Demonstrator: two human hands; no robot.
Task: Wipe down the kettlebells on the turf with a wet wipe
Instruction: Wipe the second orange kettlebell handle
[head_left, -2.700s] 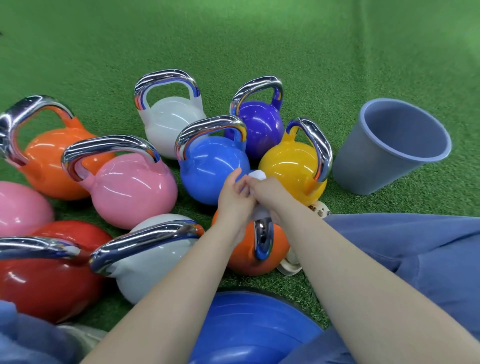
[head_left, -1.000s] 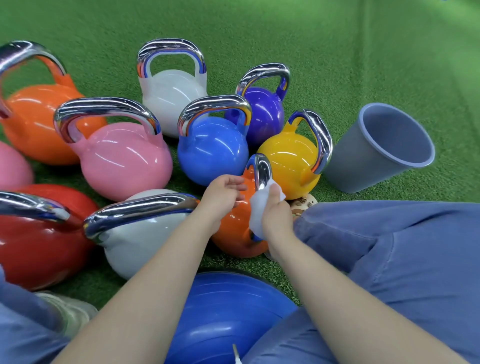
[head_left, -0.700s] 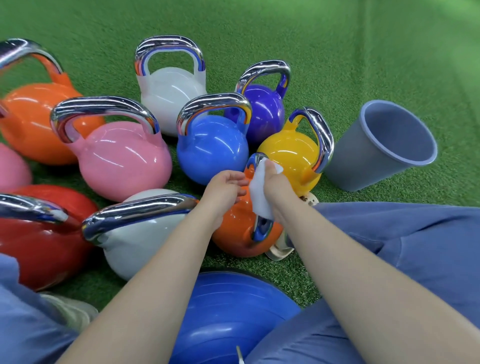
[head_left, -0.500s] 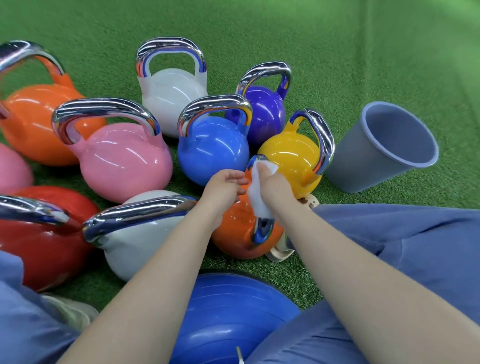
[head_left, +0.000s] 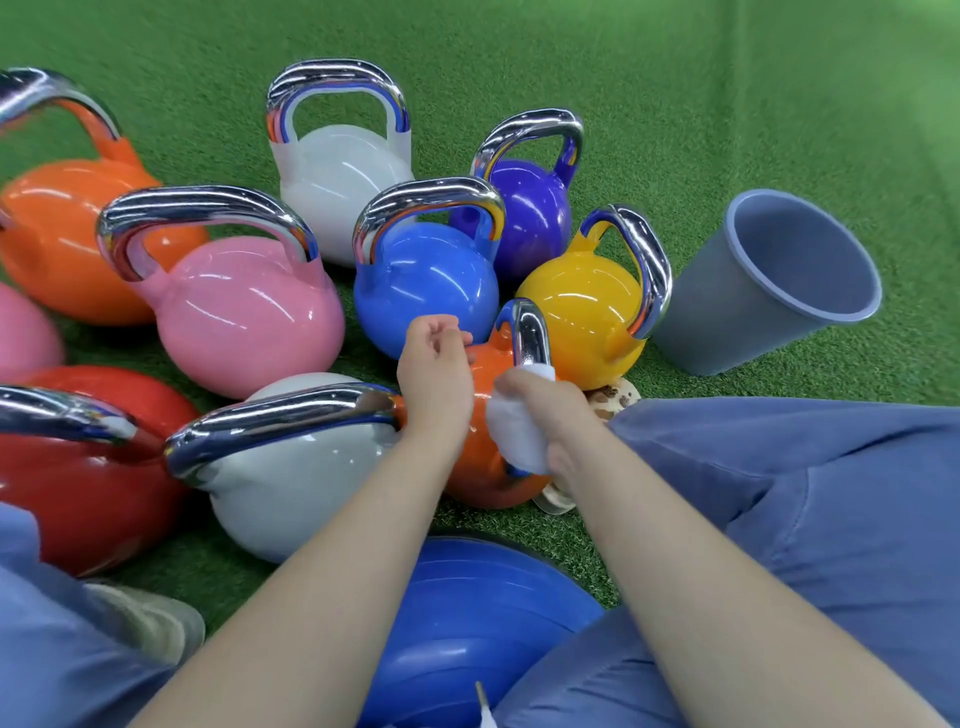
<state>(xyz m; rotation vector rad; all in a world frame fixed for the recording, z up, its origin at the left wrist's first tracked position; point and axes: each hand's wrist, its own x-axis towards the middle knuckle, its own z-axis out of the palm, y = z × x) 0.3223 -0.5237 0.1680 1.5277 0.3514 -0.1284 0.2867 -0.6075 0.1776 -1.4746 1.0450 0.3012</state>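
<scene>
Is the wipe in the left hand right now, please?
No, the right hand grips the wipe against the orange kettlebell.

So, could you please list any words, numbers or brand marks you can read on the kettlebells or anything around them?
None can be read.
Kettlebells, such as the small orange kettlebell under the wet wipe: no markings show.
Grey bin: plain.
Patterned object beside it: brown blotches, no legible text.
</scene>
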